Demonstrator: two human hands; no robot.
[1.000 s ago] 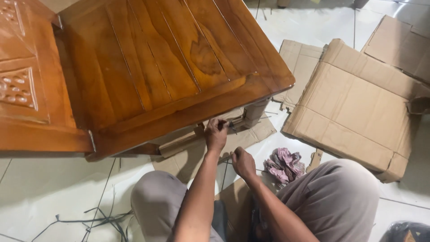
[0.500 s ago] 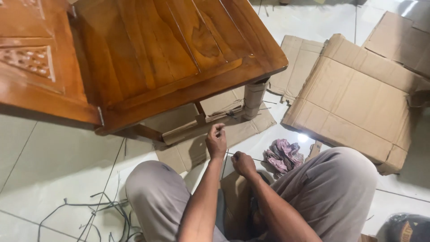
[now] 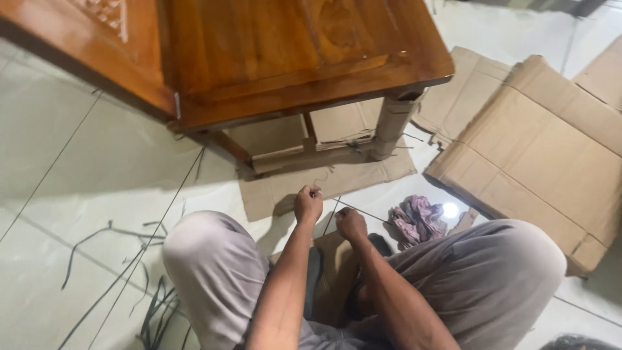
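Note:
I sit on the floor with my knees apart in grey trousers. My left hand [image 3: 308, 203] is closed in a fist, pinching a thin dark string [image 3: 363, 211] that runs to the right. My right hand [image 3: 350, 223] is closed beside it, gripping the same string lower down. Both hands hover over a piece of cardboard [image 3: 337, 275] lying between my legs. In front of them stands a polished wooden table [image 3: 285, 58] whose near leg [image 3: 391, 126] is wrapped in cardboard and tied round with string.
Flat cardboard [image 3: 311, 181] lies under the table. A large folded cardboard box [image 3: 551, 155] lies at the right. A crumpled pink-grey rag [image 3: 418, 220] sits by my right knee. Cut dark straps [image 3: 123, 272] litter the tiled floor at the left.
The view has tipped down and closer, so the table has slid up the frame. My hands have drawn back from the table leg toward my lap, still holding the string.

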